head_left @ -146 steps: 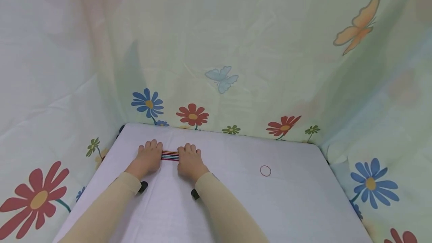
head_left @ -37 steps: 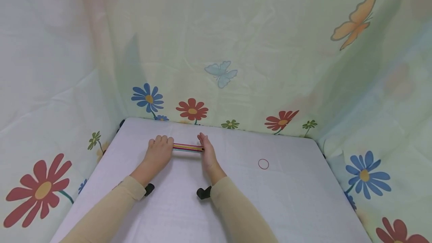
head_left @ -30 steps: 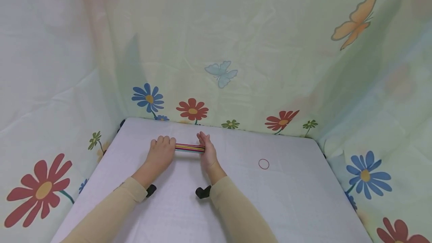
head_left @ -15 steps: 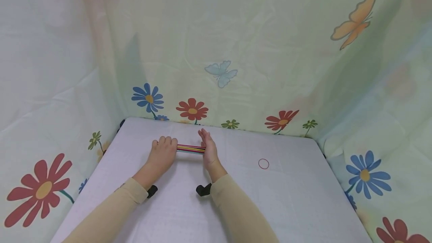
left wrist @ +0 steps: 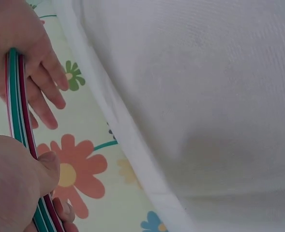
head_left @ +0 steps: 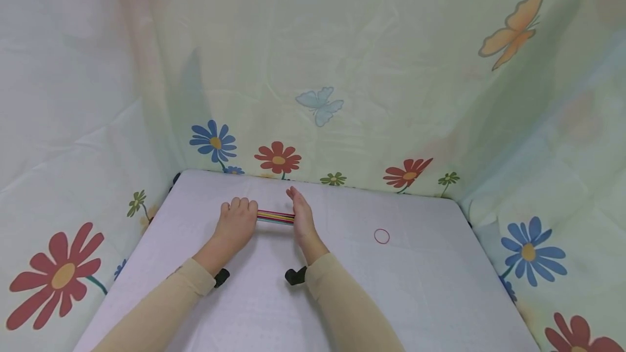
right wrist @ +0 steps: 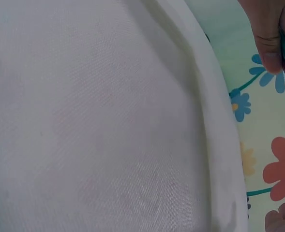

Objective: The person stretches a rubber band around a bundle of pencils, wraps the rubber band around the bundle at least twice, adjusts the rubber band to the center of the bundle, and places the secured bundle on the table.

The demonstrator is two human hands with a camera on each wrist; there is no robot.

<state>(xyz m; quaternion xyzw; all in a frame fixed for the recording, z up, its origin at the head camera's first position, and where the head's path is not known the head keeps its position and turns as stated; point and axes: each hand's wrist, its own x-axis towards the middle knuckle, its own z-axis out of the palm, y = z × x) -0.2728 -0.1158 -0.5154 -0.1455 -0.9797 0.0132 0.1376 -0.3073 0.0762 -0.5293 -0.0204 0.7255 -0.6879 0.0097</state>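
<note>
My left hand grips a bundle of striped pencils held level above the table, its curled fingers and thumb wrapped round the left part. In the left wrist view the pencils show teal, maroon and silver stripes. The flat palm of my right hand presses against their right ends, fingers straight and pointing away. That palm, the right hand, also shows at the upper left of the left wrist view. Farther right, a thin red rubber band lies in a loop on the table.
A white cloth covers the table. Behind and at both sides hangs a curtain printed with flowers and butterflies. Black wrist mounts stick out beneath the sleeves.
Earlier both hands gripped the bundle from above, near the table. Since then the right hand has turned upright with its palm at the pencil ends, and the bundle has moved right.
</note>
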